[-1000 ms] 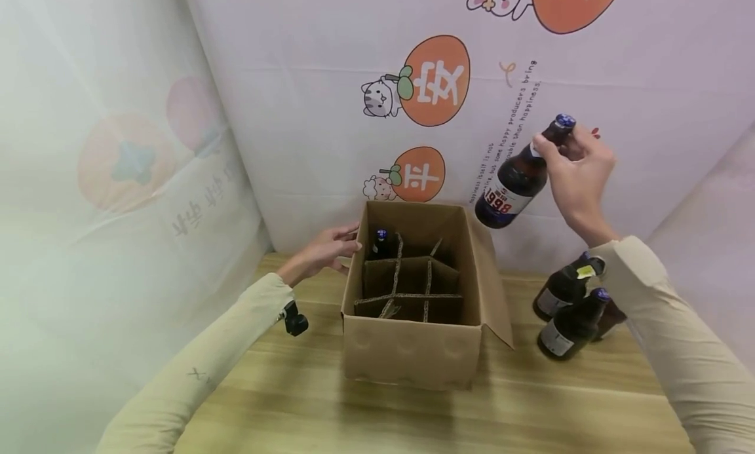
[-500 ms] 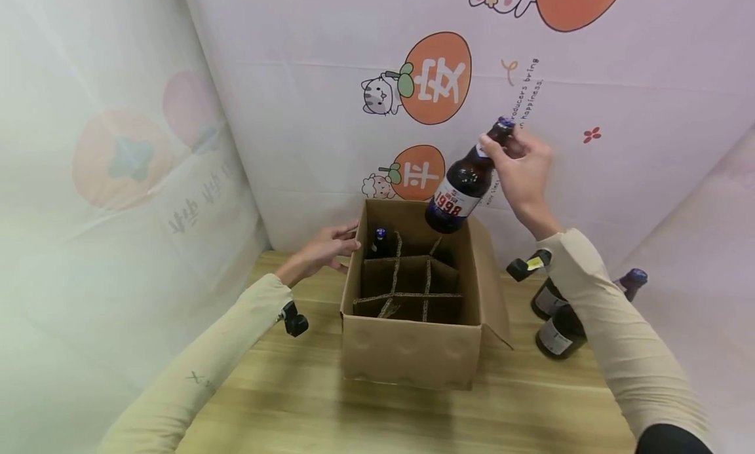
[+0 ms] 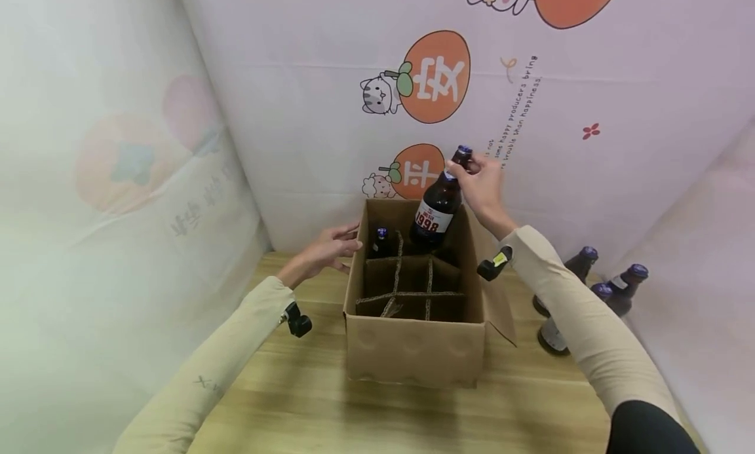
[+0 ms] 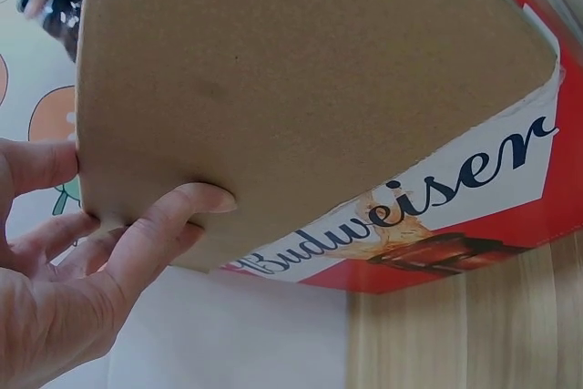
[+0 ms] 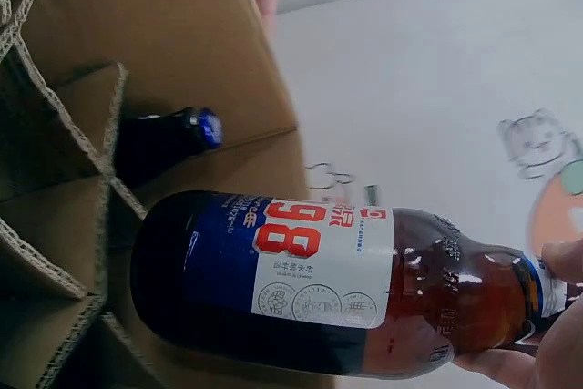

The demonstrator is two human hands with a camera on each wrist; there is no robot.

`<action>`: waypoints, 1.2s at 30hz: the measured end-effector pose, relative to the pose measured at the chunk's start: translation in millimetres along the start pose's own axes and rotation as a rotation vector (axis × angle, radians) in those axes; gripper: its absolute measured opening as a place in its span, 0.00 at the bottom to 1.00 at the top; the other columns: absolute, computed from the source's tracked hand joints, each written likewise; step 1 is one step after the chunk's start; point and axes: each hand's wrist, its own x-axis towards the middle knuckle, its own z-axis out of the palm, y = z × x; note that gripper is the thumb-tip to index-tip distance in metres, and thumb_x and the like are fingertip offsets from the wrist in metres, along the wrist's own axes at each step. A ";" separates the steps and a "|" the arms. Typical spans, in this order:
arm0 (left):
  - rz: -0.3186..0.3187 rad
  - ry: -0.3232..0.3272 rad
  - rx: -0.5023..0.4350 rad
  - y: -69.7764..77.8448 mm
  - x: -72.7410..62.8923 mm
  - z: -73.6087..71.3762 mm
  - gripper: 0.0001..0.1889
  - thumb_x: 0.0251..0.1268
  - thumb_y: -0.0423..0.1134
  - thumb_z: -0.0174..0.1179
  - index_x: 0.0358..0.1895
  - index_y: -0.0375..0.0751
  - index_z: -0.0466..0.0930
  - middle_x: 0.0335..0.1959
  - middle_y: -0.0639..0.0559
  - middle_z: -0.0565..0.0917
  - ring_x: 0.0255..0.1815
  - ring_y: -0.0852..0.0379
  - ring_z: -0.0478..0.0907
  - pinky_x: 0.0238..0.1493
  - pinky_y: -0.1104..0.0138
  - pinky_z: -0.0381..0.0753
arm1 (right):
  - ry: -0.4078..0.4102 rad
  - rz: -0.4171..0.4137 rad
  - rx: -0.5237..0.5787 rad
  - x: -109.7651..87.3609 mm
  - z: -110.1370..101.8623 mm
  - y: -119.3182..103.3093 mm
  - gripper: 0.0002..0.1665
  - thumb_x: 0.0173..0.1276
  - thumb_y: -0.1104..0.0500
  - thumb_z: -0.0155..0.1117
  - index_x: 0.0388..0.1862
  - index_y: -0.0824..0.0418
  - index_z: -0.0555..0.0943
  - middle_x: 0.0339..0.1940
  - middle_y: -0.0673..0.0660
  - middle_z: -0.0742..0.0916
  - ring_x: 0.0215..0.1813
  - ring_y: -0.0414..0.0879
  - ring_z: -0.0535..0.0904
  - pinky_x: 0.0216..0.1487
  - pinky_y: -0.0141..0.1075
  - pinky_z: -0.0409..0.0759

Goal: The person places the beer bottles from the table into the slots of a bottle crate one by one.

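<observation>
Beer bottle with the 1998 label (image 3: pixel 433 217) slants over the box's far end, its long axis running from the cap at upper right down-left to the base, so its body lies below and left of the right hand (image 3: pixel 483 187), the nearer one. That grip pinches the neck; the left hand (image 3: pixel 323 252) holds the rim of the Budweiser cardboard box (image 3: pixel 413 352). I count five bottles: this one, one blue-capped bottle (image 3: pixel 380 245) inside, and three standing bottles (image 3: pixel 628 287) on the desk (image 3: pixel 283 401).

Cartoon-printed backdrop (image 3: pixel 307 133) behind wooden table (image 3: pixel 289 395)
</observation>
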 end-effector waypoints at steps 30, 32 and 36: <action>0.039 0.010 0.045 -3.8 -1.8 -2.7 0.37 0.79 0.34 0.55 0.85 0.43 0.50 0.80 0.32 0.63 0.74 0.31 0.70 0.52 0.51 0.92 | -0.375 -0.324 -0.187 2.4 41.2 18.3 0.22 0.76 0.59 0.69 0.63 0.70 0.82 0.56 0.69 0.89 0.58 0.62 0.88 0.59 0.53 0.88; 0.036 0.011 0.047 -3.2 -2.5 -2.6 0.37 0.79 0.34 0.55 0.86 0.43 0.50 0.80 0.32 0.63 0.74 0.31 0.70 0.52 0.52 0.92 | -0.394 -0.347 -0.204 0.7 42.9 18.7 0.23 0.76 0.59 0.69 0.64 0.71 0.81 0.57 0.70 0.88 0.58 0.63 0.87 0.58 0.53 0.89; 0.058 0.004 0.055 0.0 -1.9 -1.1 0.38 0.78 0.35 0.56 0.85 0.41 0.50 0.80 0.31 0.63 0.74 0.32 0.70 0.51 0.53 0.92 | -0.409 -0.337 -0.254 -2.1 46.1 20.8 0.22 0.74 0.61 0.70 0.62 0.72 0.82 0.55 0.70 0.89 0.54 0.62 0.89 0.50 0.47 0.92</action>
